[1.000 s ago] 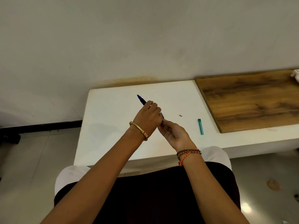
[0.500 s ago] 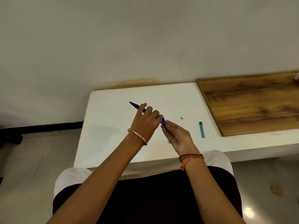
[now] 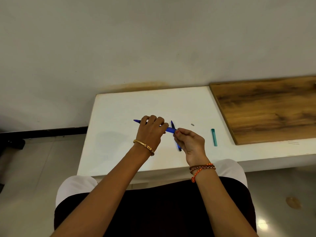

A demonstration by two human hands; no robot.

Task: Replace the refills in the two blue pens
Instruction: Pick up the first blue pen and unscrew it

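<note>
My left hand [image 3: 151, 131] is closed round a blue pen [image 3: 170, 129] held nearly level just above the white table [image 3: 119, 147], its pointed tip sticking out to the left. My right hand [image 3: 189, 141] pinches the right end of that pen with fingertips. A second blue pen [image 3: 173, 124] lies on the table beneath and behind my right hand, running from far to near, partly hidden by the fingers. A teal tube-like piece [image 3: 214, 137] lies on the table to the right. A tiny grey part [image 3: 192, 124] rests between it and the pens.
A wooden board [image 3: 266, 108] covers the table's right part against the wall. The table's front edge runs just above my lap. Tiled floor shows at the left and lower right, with a dark skirting strip at the left.
The held pen has swung from pointing up-left to nearly level and lower. My hands have spread slightly, and the second pen now shows on the table under my right hand.
</note>
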